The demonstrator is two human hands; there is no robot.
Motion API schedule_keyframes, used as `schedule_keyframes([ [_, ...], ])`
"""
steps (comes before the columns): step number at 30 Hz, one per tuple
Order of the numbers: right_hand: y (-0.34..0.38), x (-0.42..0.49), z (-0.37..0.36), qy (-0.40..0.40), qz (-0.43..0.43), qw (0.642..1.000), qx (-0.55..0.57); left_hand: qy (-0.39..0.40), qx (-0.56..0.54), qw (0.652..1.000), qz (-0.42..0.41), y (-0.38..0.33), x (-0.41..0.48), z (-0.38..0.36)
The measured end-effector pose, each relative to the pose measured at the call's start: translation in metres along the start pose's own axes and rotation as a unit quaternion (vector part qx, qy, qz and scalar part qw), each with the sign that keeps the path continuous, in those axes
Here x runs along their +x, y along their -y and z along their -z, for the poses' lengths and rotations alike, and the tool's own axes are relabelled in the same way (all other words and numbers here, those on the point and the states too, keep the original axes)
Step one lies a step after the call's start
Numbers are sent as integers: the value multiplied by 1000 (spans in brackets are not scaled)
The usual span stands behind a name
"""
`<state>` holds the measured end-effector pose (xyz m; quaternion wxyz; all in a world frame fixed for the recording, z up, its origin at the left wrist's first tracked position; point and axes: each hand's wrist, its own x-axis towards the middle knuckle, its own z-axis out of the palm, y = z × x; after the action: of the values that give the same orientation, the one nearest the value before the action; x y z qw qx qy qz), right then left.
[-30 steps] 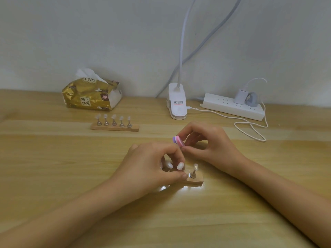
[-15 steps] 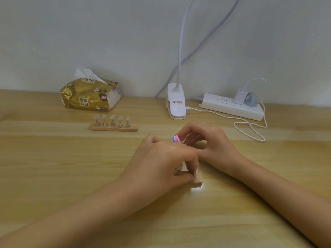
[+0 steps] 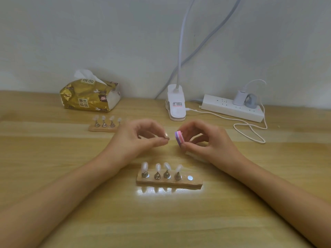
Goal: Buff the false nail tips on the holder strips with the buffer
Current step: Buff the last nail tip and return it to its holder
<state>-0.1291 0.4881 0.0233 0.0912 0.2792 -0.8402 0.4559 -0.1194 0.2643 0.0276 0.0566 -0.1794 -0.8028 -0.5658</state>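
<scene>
Four nail tips (image 3: 144, 166) sit on the near holder strip (image 3: 195, 182); the left hand (image 3: 136, 138) pinches the fifth metal stand (image 3: 166, 136), the right hand (image 3: 206, 141) pinches the buffer (image 3: 179, 138) just beside it. Light, steady strokes would suit.

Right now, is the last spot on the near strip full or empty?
Empty: only a bare silver disc sits at the right end of the near strip.

The surface (image 3: 53, 176) is pale wood grain with a glossy finish that mirrors lamp light. On it, the near holder strip (image 3: 195, 183) is a raw, rough-edged wooden slat. Its pegs (image 3: 157, 175) and bare disc (image 3: 190, 178) are shiny metal, like the single peg (image 3: 166, 136) pinched in the left fingers (image 3: 157, 141). The nail tips (image 3: 144, 167) are translucent, glossy plastic. The buffer (image 3: 179, 138) looks matt and foamy. At the far edge, the tissue pack (image 3: 84, 97) is crinkled gold film.
</scene>
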Motion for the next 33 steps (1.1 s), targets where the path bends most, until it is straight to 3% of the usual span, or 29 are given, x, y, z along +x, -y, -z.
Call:
schedule_keyframes([
  [6,6,-2,-1,-7,27,999,23,48,82,995,-15,9,2,-4],
  [11,12,-2,-11,-1,64,998,9,46,99,994,-17,14,4,-4],
  [17,10,0,-13,15,39,999,-9,57,93,994,-29,15,5,-5],
  [21,10,0,-14,4,93,995,-36,69,88,993,-42,16,4,-6],
  [24,8,0,-13,8,66,997,-35,69,97,992,-49,16,4,-5],
  [28,10,0,-15,2,132,990,-59,80,118,988,-59,15,3,-4],
  [33,7,0,-10,-25,111,992,-56,89,138,985,-49,18,4,-3],
])
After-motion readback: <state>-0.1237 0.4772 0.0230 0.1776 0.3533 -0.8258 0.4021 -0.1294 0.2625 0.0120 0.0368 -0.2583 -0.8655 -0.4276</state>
